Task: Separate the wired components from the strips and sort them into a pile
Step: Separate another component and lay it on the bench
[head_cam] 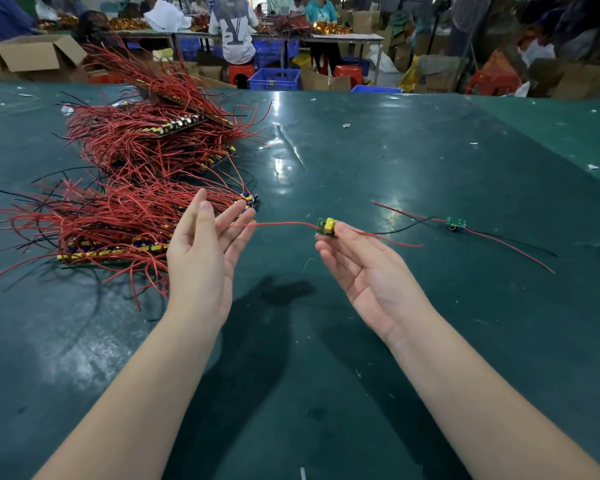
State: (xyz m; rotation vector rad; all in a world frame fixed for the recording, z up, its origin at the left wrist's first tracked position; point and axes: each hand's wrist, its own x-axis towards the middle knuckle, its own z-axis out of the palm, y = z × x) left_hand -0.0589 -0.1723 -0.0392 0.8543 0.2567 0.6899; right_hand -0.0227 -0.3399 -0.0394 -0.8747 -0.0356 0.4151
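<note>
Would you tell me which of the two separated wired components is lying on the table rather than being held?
The one on the right, the green board lying alone on the green table. The other, with a yellow part, is pinched in the right hand.

Dark green glossy table cover (413, 161), flecked with small white scraps (346, 125). Beyond the far edge: blue plastic crates (274, 79), red plastic stools (241, 72), open cardboard boxes (40, 55), long worktables (343, 37) heaped with red and gold material, several seated workers (232, 29).

Strips (146, 188) heaped table-left, loose component (455, 222) w/ wires table-right.
</note>
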